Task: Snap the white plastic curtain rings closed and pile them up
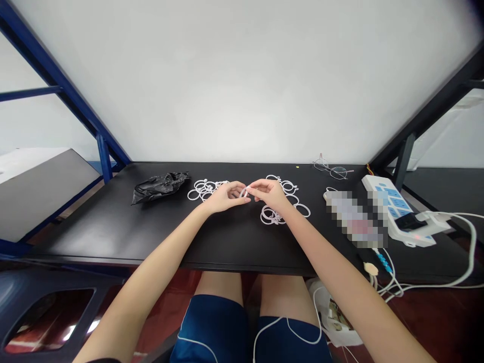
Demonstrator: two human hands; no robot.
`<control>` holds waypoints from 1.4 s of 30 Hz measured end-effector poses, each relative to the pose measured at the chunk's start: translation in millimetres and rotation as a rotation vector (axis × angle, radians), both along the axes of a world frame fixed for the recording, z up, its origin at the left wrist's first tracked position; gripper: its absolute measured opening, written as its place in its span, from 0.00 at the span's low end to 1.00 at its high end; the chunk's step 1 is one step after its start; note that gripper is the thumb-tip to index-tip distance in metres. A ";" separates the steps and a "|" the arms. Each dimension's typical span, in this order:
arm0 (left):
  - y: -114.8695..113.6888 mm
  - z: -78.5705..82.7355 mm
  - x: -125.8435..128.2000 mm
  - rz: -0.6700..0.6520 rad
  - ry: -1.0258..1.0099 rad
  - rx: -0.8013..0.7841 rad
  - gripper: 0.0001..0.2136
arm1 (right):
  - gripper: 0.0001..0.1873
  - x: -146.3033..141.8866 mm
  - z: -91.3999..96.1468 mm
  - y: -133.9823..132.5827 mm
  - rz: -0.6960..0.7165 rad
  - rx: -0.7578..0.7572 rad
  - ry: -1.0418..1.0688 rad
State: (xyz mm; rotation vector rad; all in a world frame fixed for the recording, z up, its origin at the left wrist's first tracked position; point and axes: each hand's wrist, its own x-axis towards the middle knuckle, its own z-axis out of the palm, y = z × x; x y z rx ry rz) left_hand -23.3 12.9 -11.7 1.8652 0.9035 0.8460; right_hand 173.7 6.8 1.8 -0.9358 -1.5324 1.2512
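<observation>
Between my two hands, over the middle of the black table, is a small white ring (244,192). My left hand (228,196) grips it from the left with thumb and fingers. From the other side my right hand (269,193) pinches the ring near its top. A cluster of white rings (202,190) with small knobs lies just left of my left hand and partly behind it. More white rings (289,188) lie around my right hand, some hidden behind the wrist. Another few rings (267,216) overlap just below that wrist.
A crumpled black plastic bag (161,186) lies at the left. Eyeglasses (333,169) rest at the back right. Nearer are a phone-like object (353,220), blurred out, and a white power strip (397,206) with cables (471,242). The table's front edge (242,267) is above my lap.
</observation>
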 end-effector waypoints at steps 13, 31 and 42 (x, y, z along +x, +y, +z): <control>-4.0 0.0 3.0 -0.076 -0.032 -0.076 0.24 | 0.20 -0.7 -6.2 1.3 0.070 0.029 -0.069; -1.3 -11.6 5.3 0.059 -0.021 0.134 0.23 | 0.20 -0.6 -7.0 0.4 0.169 -0.029 -0.091; -6.1 -3.0 7.4 0.071 0.017 0.144 0.23 | 0.19 -1.9 -3.5 -2.7 0.146 -0.020 -0.097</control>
